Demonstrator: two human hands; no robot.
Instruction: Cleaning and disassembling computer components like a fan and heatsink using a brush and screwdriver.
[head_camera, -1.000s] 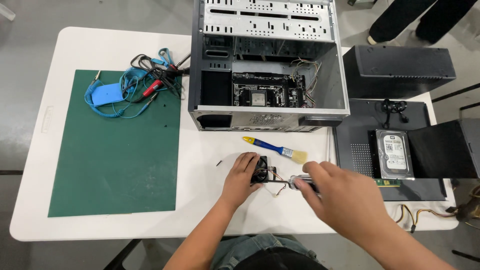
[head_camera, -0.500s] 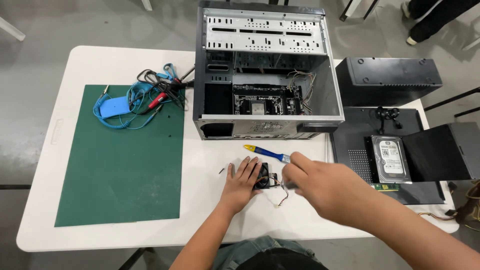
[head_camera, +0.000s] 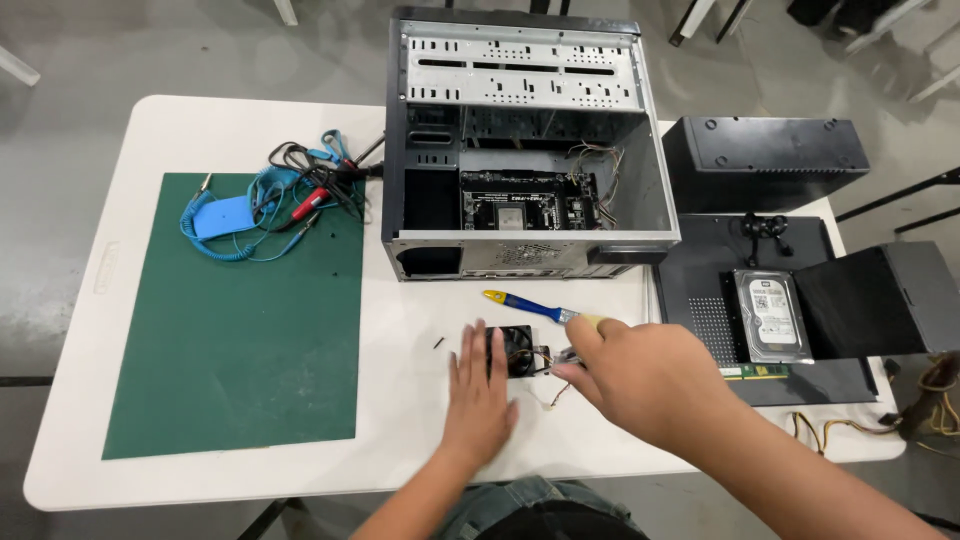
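Observation:
A small black fan (head_camera: 520, 350) with thin wires lies on the white table (head_camera: 400, 440), in front of the open computer case (head_camera: 520, 150). My left hand (head_camera: 480, 395) lies flat with its fingers spread. Its fingertips rest on the fan's left edge and pin it down. My right hand (head_camera: 640, 380) comes in from the right, closed on a thin metal tool (head_camera: 565, 357) whose tip points at the fan's right side. A brush (head_camera: 530, 305) with a blue handle lies just behind the fan, partly under my right hand.
A green mat (head_camera: 240, 330) covers the table's left, with tangled blue, red and black cables (head_camera: 260, 205) at its top. A tiny screw (head_camera: 439, 343) lies left of the fan. On the right are a hard drive (head_camera: 770, 315) on a black panel (head_camera: 700, 270) and a black box (head_camera: 765, 150).
My right hand has moved left, closer to the fan. My left hand has flattened out, uncovering more of the fan. The view has shifted slightly.

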